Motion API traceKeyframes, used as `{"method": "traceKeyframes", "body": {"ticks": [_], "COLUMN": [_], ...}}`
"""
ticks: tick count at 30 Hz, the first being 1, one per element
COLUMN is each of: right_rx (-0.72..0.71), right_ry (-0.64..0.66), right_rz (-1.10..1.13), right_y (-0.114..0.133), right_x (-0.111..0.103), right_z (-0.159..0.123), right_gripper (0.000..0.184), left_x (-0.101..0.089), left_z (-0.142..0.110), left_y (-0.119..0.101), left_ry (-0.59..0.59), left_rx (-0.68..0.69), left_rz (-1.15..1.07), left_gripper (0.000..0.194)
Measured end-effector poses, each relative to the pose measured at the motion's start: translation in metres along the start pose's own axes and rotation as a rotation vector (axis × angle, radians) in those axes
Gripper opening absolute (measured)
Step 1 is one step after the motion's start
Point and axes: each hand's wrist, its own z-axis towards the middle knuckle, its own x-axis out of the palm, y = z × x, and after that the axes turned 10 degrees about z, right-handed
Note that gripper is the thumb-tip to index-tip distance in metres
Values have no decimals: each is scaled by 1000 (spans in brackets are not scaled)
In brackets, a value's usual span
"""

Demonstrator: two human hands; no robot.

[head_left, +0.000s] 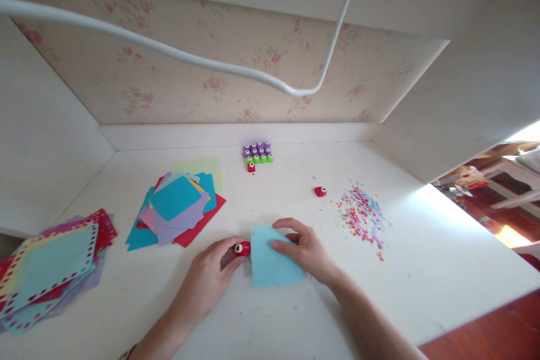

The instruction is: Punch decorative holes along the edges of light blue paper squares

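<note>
My left hand (211, 275) is closed round a small red paper punch (242, 248) at the left edge of a light blue paper square (272, 261). The punch's mouth meets that edge of the sheet. My right hand (306, 247) pinches the same sheet from its right side, with the fingers curled over its top and the thumb on its face. Both hands rest low over the white desk (261, 315) near its front.
A loose pile of coloured paper squares (177, 208) lies left of centre. Sheets with punched borders (50, 264) sit at the far left. A cluster of purple, green and red punches (257, 154) stands at the back, and one red punch (320, 191) beside coloured paper confetti (363, 216). White cable (211, 64) hangs overhead.
</note>
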Motion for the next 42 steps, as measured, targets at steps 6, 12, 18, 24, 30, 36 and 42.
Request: {"method": "traceKeyframes", "body": {"ticks": [6, 12, 18, 24, 30, 36, 42], "right_rx": [-35, -13, 5, -149, -165, -196, -362], "right_ry": [4, 32, 35, 33, 33, 49, 14], "right_rz": [-27, 10, 36, -88, -145, -199, -510], "right_y": [-5, -2, -4, -10, -12, -6, 5], "right_x": [1, 0, 0, 2, 2, 4, 8], "right_z": [1, 1, 1, 3, 4, 2, -10], "right_gripper": [30, 31, 33, 24, 24, 23, 33], "left_x": [1, 0, 1, 0, -1, -1, -1], "left_z": [1, 2, 0, 1, 1, 2, -2], "left_y": [1, 0, 0, -1, -4, -3, -4], "left_ry": [7, -18, -54, -64, -46, -47, -112], "left_rx": [-27, -14, 22, 41, 59, 152, 196], "left_rz": [-30, 5, 27, 82, 74, 110, 225], "left_gripper": [26, 26, 26, 26, 24, 24, 32]}}
